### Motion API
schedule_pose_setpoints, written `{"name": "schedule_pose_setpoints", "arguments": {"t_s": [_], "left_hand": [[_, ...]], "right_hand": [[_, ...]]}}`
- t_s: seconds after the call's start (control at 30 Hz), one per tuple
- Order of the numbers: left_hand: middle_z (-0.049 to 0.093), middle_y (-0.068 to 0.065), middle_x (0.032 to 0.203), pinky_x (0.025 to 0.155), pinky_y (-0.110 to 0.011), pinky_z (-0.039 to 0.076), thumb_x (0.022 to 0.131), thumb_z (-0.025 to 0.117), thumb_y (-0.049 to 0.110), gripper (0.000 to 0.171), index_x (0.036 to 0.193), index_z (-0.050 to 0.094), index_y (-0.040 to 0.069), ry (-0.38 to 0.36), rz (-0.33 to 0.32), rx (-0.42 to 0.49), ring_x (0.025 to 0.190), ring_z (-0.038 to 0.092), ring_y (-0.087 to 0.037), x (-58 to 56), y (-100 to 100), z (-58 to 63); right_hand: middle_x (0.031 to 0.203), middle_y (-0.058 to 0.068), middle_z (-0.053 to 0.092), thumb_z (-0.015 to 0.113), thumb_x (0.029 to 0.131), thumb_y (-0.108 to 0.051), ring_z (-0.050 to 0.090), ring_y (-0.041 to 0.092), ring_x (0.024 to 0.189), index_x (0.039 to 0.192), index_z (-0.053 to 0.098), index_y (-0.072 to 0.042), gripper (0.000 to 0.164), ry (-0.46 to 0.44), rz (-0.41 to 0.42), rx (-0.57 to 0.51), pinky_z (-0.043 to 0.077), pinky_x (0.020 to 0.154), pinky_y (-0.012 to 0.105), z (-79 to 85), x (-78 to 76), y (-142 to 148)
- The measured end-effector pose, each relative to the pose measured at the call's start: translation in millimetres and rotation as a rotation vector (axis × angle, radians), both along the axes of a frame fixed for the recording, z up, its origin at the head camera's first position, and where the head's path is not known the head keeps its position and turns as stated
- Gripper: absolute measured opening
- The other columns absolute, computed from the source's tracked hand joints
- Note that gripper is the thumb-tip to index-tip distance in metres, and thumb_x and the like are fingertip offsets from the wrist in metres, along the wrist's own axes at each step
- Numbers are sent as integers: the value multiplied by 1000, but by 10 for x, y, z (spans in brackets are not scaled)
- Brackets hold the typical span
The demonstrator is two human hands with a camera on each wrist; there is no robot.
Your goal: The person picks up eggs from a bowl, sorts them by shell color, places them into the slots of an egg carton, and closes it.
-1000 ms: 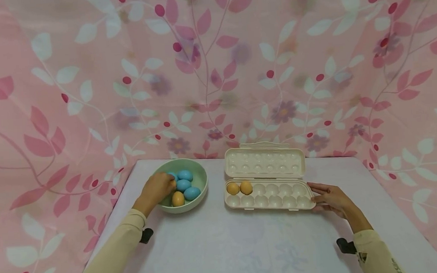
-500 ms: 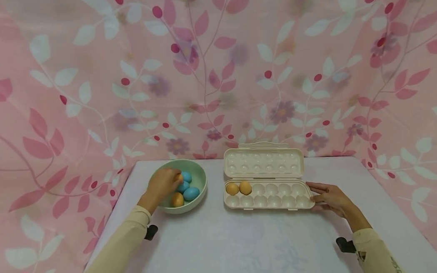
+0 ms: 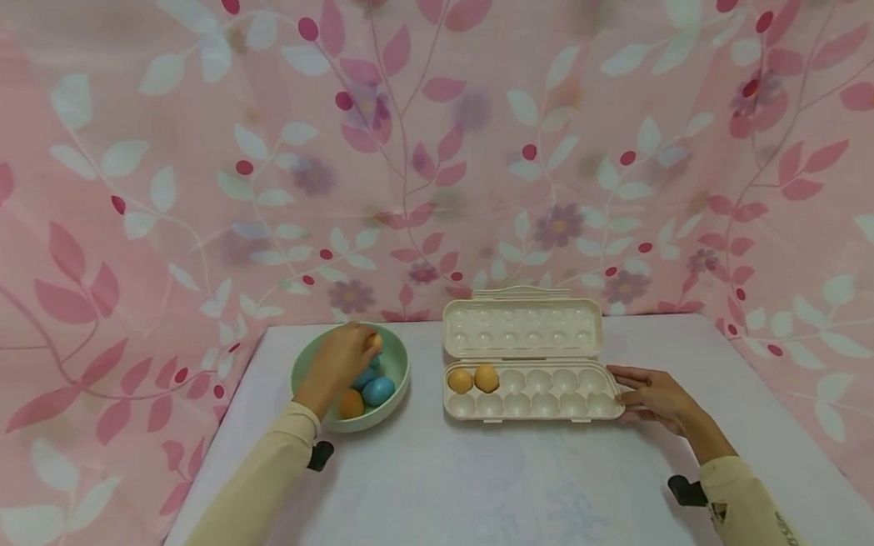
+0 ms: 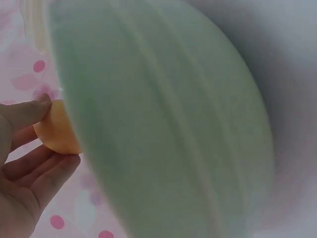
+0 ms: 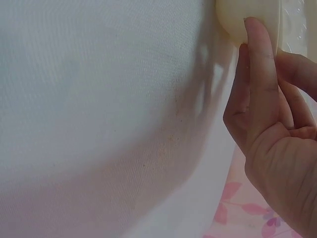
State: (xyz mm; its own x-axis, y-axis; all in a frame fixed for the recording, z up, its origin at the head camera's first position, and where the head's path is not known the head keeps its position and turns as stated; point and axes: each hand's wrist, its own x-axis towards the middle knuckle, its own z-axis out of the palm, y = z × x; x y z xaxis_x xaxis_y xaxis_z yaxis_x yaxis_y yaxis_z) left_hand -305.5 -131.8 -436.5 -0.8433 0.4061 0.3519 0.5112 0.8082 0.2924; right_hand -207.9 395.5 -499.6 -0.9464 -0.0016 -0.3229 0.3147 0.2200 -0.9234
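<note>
In the head view my left hand (image 3: 340, 358) is over the pale green bowl (image 3: 405, 367), pinching an orange egg (image 4: 57, 130) between thumb and fingertips. In the left wrist view, the bowl's wall hides part of that egg. Blue eggs (image 3: 378, 391) and another orange egg (image 3: 351, 403) lie in the bowl, partly covered by my hand. An opened cream egg carton (image 3: 536, 417) stands to the right, with two orange eggs (image 3: 473, 379) in the back row's left cups. My right hand (image 3: 663, 401) touches the carton's right end with fairly straight fingers.
The carton's lid (image 3: 523, 326) leans back toward the pink floral cloth (image 3: 431, 181) hung behind the table. A white cloth (image 3: 450, 489) covers the table. Bowl and carton stand near its back edge, with a gap between them.
My left hand has moved right and toward the back of the bowl, lifting the orange egg from among the others. My right hand stays at the carton's end. The head view has shifted slightly.
</note>
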Motion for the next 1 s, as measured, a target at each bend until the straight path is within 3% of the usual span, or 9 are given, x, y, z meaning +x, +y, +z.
{"name": "schedule_pose_setpoints", "arguments": {"t_s": [0.17, 0.4, 0.8, 1.0], "left_hand": [[66, -13, 99, 79, -41, 52, 85, 77, 19, 29, 107, 70, 1, 7, -37, 35, 85, 60, -26, -50, 148, 46], [66, -12, 99, 79, -39, 52, 84, 78, 20, 28, 104, 69, 2, 28, -65, 71, 84, 59, -25, -79, 336, 45], [65, -3, 86, 68, -33, 51, 81, 81, 24, 28, 101, 72, 6, 55, -113, 220, 77, 56, -18, -49, 588, 18], [64, -3, 86, 69, -30, 52, 80, 82, 20, 25, 98, 70, 6, 57, -138, 266, 76, 57, -16, -31, 778, -57]], "right_hand": [[147, 19, 37, 71, 85, -1, 69, 26, 93, 149, 36, -2, 73, 2, -8, 4, 57, 76, 41, 1, 2, -1], [148, 19, 36, 70, 87, -2, 68, 26, 94, 149, 36, -3, 71, -6, -3, 1, 57, 77, 41, -10, 21, -16], [149, 19, 35, 70, 87, -2, 68, 26, 96, 149, 36, -3, 71, -6, -2, 0, 57, 77, 42, -6, 26, -10], [148, 19, 37, 71, 86, -3, 68, 27, 95, 149, 37, -3, 71, -8, -1, 6, 57, 77, 43, -4, 6, -35]]}}
